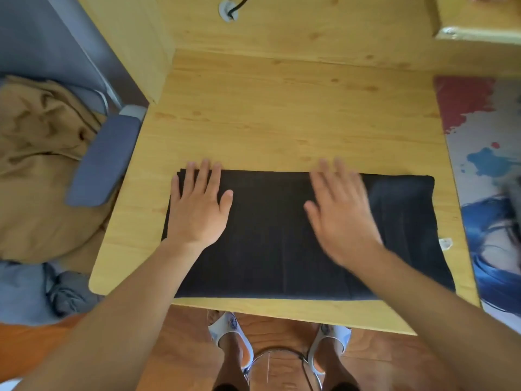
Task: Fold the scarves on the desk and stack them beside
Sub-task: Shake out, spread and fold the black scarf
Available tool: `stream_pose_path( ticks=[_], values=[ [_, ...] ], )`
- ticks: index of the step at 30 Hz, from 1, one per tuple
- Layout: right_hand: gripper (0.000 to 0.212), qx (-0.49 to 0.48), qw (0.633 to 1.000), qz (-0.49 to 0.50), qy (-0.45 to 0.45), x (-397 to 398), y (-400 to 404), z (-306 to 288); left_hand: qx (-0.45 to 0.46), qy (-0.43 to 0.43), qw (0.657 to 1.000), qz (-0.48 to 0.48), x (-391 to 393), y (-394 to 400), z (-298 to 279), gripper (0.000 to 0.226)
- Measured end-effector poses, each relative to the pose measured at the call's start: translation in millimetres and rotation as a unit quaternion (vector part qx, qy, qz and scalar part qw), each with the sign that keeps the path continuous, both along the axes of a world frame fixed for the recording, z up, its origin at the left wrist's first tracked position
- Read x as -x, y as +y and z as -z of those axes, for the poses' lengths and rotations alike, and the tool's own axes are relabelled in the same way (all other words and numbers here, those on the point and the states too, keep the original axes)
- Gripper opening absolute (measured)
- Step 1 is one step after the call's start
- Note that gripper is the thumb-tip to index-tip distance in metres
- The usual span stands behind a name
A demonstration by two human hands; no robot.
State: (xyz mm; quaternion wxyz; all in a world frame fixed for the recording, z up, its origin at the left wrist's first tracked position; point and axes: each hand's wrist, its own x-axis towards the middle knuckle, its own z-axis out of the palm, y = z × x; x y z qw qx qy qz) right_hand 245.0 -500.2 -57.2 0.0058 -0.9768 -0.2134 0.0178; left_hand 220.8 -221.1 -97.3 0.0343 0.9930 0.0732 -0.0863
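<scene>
Dark scarf [282,235] lay flat on the wooden table [282,114], near the front edge, already folded into a wide rectangle. Layered edges showed at its far left corner.

Handling, as judged: soft, light cloth, no stiffness; would drape and sag if lifted by one point. Layers likely to slide on each other, so edges could creep out of line. Best taken at the corners or short ends, pinching all layers together, one end carried over to meet the other. Not fragile. A small white tag [445,244] stuck out at the right edge.

Left hand [197,210]: flat, palm down on the left end of the scarf, fingers straight and slightly spread, tips reaching the far edge. Holding nothing, only pressing.

Right hand [341,215]: also flat and spread, palm down over the middle-right of the scarf, fingers pointing away. Blurred, so apparently in a smoothing sweep; whether it touched the cloth, I could not tell. Grasping nothing.

Both forearms reached in from the near side, roughly parallel.

Elsewhere: a printed mat [485,165] at the table's right side; a blue chair [104,165] with tan cloth [36,165] to the left. No finished stack visible.
</scene>
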Motion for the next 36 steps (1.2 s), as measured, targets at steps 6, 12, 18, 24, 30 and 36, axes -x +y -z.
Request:
stream_pose_path(
  ticks=[6, 12, 18, 24, 30, 36],
  values=[
    [0.064, 0.064, 0.994, -0.028, 0.083, 40.2, -10.5, 36.2, 0.083, -0.011, 0.973, -0.213, 52.1, -9.8, -45.0, 0.081],
    [0.064, 0.041, 0.996, -0.009, 0.075, 38.0, -3.6, 34.0, 0.19, 0.015, 0.932, -0.307, 77.6, -14.1, -56.6, 0.082],
    [0.067, -0.006, 0.986, 0.163, 0.043, 10.2, -41.4, 21.9, 0.384, 0.051, 0.823, -0.415, 55.7, 23.4, -57.0, 0.045],
    [0.073, 0.025, 0.976, 0.192, 0.104, -20.0, -76.3, 29.6, 0.345, 0.034, 0.899, -0.266, 72.9, 28.1, -50.1, 0.022],
    [0.055, -0.031, 0.977, 0.209, 0.025, -30.7, -66.0, 16.3, 0.414, 0.063, 0.83, -0.367, 59.1, 36.9, -49.7, 0.042],
    [0.041, -0.146, 0.988, -0.002, 0.042, -55.4, 28.9, 6.0, 0.537, 0.081, 0.755, -0.368, 68.2, 45.6, -47.3, 0.057]
  ],
)
